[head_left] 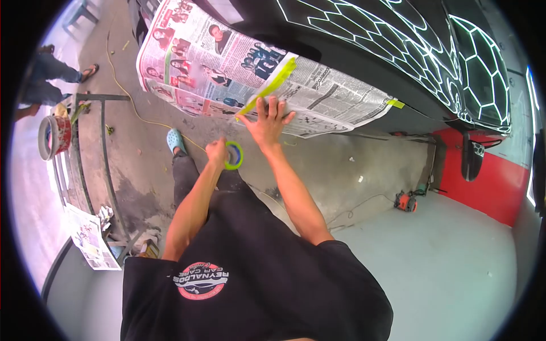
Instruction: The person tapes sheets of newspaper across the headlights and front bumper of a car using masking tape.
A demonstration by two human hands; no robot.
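Arms (298,190) reach forward, right hand (267,124) splayed, left hand (216,152) apparently curled.

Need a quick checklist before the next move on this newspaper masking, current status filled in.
1. Tape roll in hand: ok, gripped by the left hand.
2. Newspaper steadied: ok, the right hand is spread on it, at the lower end of the yellow-green strip.
3. Right end secured: ok, a small tape tab sits there.
4. Lower edge taped down: not ok, no tape shows along most of it.
5. Upper edge sealed to the dark panel: cannot tell.
6. Footing clear: not ok, a yellow cord runs close by the blue clog.
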